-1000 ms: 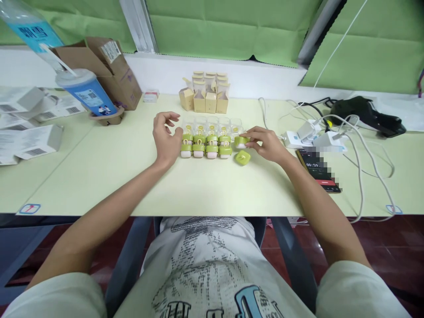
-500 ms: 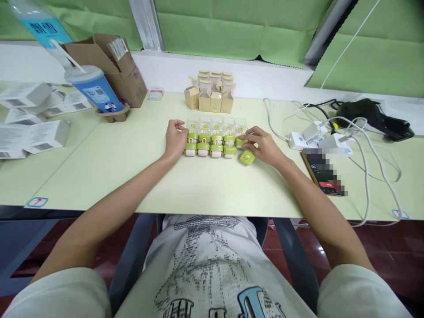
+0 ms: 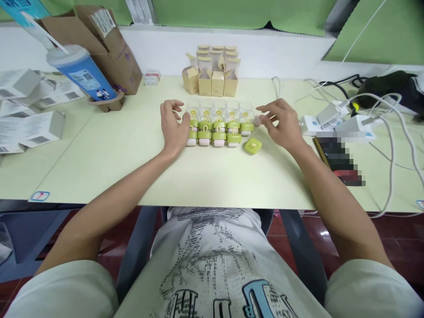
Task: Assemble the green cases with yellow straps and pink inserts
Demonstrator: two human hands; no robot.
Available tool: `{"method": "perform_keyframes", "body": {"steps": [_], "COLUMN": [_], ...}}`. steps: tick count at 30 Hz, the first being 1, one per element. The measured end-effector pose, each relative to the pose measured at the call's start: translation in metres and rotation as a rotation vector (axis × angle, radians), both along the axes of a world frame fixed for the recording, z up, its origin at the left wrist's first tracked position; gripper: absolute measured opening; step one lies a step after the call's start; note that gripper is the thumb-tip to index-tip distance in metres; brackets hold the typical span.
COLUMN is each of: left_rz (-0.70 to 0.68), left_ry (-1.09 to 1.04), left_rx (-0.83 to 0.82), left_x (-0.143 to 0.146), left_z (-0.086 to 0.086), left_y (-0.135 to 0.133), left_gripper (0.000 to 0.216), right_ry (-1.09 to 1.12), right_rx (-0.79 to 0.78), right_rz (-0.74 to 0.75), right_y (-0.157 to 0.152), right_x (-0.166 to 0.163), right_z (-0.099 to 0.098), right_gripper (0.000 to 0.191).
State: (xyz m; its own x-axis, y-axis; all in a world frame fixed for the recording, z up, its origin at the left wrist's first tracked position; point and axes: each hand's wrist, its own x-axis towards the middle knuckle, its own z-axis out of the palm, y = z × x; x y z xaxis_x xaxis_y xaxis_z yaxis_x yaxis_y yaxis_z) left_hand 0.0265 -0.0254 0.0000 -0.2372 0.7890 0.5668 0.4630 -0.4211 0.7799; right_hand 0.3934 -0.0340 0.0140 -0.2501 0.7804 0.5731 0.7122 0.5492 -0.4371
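Note:
Several small green-and-pink items in clear cases (image 3: 218, 126) stand in two tight rows on the pale green table (image 3: 139, 163). My left hand (image 3: 174, 126) rests against the left end of the rows, fingers loosely curled and apart, holding nothing. My right hand (image 3: 283, 123) hovers just right of the rows with fingers spread, empty. A loose green piece (image 3: 252, 145) lies on the table below my right hand's fingers. Behind the rows stands a cluster of small tan cartons (image 3: 212, 73).
A blue cup with a straw (image 3: 81, 75) sits in a brown holder beside an open cardboard box (image 3: 109, 48) at the back left. White labelled boxes (image 3: 29, 115) lie at the far left. A phone (image 3: 338, 161), chargers and cables (image 3: 344, 121) lie to the right.
My right hand let go of the rightmost green item and lifted away to the right with fingers spread. My left hand opened slightly. The view tilted downward.

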Motion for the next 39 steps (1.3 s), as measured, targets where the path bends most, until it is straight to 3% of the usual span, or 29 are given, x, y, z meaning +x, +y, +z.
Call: {"method": "perform_keyframes", "body": {"steps": [3, 4, 7, 9, 11, 15, 19, 22, 24, 28, 32, 39], "left_rz": [-0.235, -0.357, -0.63, -0.646, -0.628, -0.579, -0.695, -0.699, -0.719, -0.569, -0.506, -0.76], "left_ry": [0.333, 0.481, 0.984, 1.236, 1.394, 1.518, 1.208, 0.924, 0.628, 0.345, 0.081, -0.157], "left_rx": [0.285, 0.358, 0.587, 0.672, 0.695, 0.645, 0.6, 0.564, 0.535, 0.247, 0.079, 0.001], "left_x": [0.019, 0.03, 0.069, 0.096, 0.117, 0.138, 0.123, 0.089, 0.062, 0.027, 0.025, 0.036], "left_z": [0.01, 0.013, 0.017, 0.019, 0.022, 0.028, 0.025, 0.022, 0.024, 0.03, 0.028, 0.021], "left_y": [-0.034, -0.045, -0.068, -0.073, -0.072, -0.07, -0.073, -0.07, -0.065, -0.056, -0.062, -0.067], "left_gripper": [0.017, 0.013, 0.038, 0.053, 0.057, 0.04, 0.041, 0.045, 0.044, 0.052, 0.068, 0.062], "right_ry": [0.057, 0.06, 0.063, 0.085, 0.104, 0.175, 0.378, 0.441, 0.478, 0.532, 0.557, 0.5], "right_rx": [0.01, 0.0, -0.069, -0.131, -0.165, -0.08, 0.032, -0.024, -0.071, -0.198, -0.228, -0.161], "right_rz": [-0.104, -0.11, -0.079, -0.068, -0.076, -0.115, -0.109, -0.018, 0.059, 0.281, 0.45, 0.429], "right_y": [0.009, 0.012, 0.024, 0.029, 0.033, 0.031, 0.021, 0.004, -0.012, -0.047, -0.068, -0.071], "right_x": [0.017, 0.022, 0.03, 0.029, 0.026, 0.023, 0.021, 0.004, -0.015, -0.057, -0.077, -0.074], "right_z": [-0.004, -0.008, -0.025, -0.036, -0.043, -0.039, -0.021, -0.006, 0.002, 0.014, 0.019, 0.021], "right_gripper": [0.04, 0.05, 0.089, 0.095, 0.085, 0.056, 0.043, 0.046, 0.054, 0.066, 0.054, 0.051]}}
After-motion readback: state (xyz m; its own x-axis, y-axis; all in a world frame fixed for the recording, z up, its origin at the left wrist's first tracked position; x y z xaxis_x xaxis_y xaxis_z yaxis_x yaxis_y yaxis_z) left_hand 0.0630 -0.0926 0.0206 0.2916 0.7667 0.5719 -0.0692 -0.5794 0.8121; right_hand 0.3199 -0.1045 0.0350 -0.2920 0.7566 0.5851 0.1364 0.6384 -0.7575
